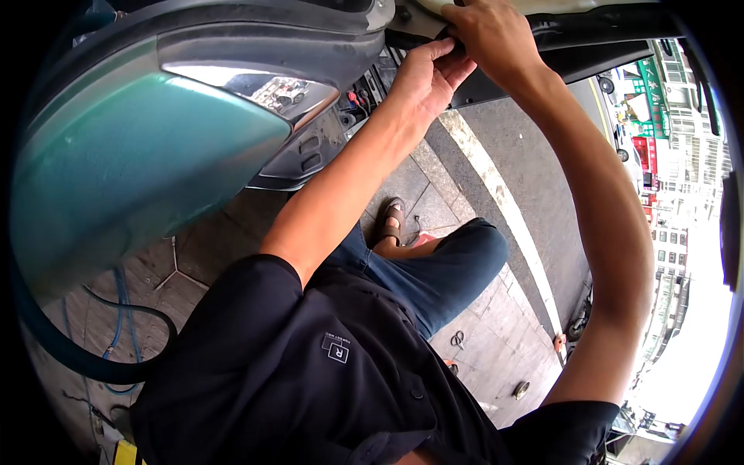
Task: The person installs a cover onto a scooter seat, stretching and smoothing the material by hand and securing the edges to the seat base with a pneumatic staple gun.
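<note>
Both hands meet at the top of the view, by a long black strip-like part (pixel 604 27) along a vehicle opening. My left hand (pixel 426 81) has its palm partly turned up, with thumb and fingertips closing around a small dark piece under the other hand. Just above it, my right hand (pixel 496 39) is closed with bent fingers at the same dark piece. What the fingers grip is mostly hidden, and I cannot tell whether it belongs to the black strip. Left of my forearms is a teal vehicle panel (pixel 147 163) with a lamp (pixel 256 93) set in it.
Below the lamp, a dark part with slots (pixel 306 155) sits near the open engine area (pixel 356 101). A black hose (pixel 116 372) and blue tubing (pixel 120 310) lie at lower left. A three-armed metal tool (pixel 177 267) is on the paving. Scissors (pixel 458 339) lie right of my knee.
</note>
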